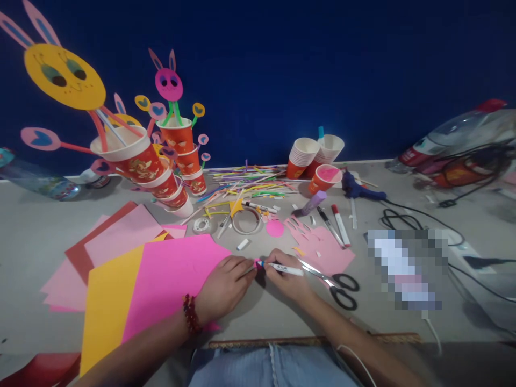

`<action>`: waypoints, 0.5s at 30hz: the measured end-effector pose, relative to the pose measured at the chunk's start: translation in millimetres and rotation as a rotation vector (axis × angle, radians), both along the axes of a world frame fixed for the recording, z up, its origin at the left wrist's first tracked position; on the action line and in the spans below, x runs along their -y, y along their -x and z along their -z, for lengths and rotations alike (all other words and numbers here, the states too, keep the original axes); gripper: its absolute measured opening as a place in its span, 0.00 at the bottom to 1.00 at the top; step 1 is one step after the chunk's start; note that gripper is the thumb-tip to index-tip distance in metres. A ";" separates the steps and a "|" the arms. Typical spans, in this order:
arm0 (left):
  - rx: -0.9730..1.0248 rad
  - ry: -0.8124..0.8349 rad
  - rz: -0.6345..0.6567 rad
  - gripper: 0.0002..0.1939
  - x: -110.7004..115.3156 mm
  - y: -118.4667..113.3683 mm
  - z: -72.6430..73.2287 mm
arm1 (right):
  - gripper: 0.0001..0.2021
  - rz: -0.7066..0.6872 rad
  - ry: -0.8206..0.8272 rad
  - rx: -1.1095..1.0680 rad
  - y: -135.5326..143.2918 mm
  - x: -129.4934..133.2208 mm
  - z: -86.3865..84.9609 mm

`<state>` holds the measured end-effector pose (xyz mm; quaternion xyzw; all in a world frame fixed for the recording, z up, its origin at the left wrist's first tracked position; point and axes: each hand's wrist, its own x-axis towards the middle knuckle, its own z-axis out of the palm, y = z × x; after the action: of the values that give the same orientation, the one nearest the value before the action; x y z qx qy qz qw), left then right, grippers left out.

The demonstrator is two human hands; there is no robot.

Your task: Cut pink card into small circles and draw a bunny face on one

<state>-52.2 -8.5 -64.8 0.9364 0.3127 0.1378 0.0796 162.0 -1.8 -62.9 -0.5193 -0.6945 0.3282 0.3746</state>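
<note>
My right hand [284, 274] is closed on a white acrylic marker [287, 269], whose blue tip touches a small pink paper piece [257, 262]. Beside it, my left hand [228, 285] holds that piece down with its fingertips, fingers together; the piece is mostly hidden. Under and left of my left wrist lies a bright pink sheet [173, 274], overlapping a yellow sheet [110, 290]. Black-handled scissors [332, 282] rest just right of my right hand. A small white cap [242, 244] lies beyond my hands, and a pink circle [275, 228] is farther back.
Decorated cup figures [135, 156] stand at the back left. Pipe cleaners [250, 185], a tape roll [246, 221] and stacked cups [302, 156] are behind my hands. A blue glue gun [360, 189], cables, a blurred-out object [403, 269] and a bottle [439, 140] are on the right.
</note>
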 end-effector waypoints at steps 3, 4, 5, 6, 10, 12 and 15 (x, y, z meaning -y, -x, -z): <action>-0.011 0.005 0.004 0.18 -0.4 0.2 0.6 | 0.06 0.008 -0.007 0.000 0.3 0.0 0.4; -0.014 0.006 0.007 0.18 -0.5 0.3 0.8 | 0.06 0.007 -0.008 0.003 0.3 0.0 0.7; -0.014 0.004 0.008 0.18 -0.6 0.4 0.9 | 0.06 0.006 -0.006 0.009 0.3 0.0 1.1; -0.014 0.004 0.010 0.18 -0.6 0.5 0.9 | 0.06 0.005 -0.004 0.017 0.3 0.0 1.5; -0.016 0.011 0.011 0.18 -0.4 0.3 0.9 | 0.06 -0.004 -0.004 0.034 0.1 -0.1 3.0; -0.010 0.011 0.010 0.17 -0.4 0.1 0.8 | 0.06 -0.012 -0.004 0.025 0.1 0.0 3.6; -0.006 0.007 0.011 0.17 -0.5 0.0 0.6 | 0.06 -0.021 0.003 0.018 0.4 0.3 4.2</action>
<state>-52.1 -7.9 -65.4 0.9383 0.3081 0.1334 0.0829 161.6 -2.1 -67.1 -0.5155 -0.7026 0.3286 0.3641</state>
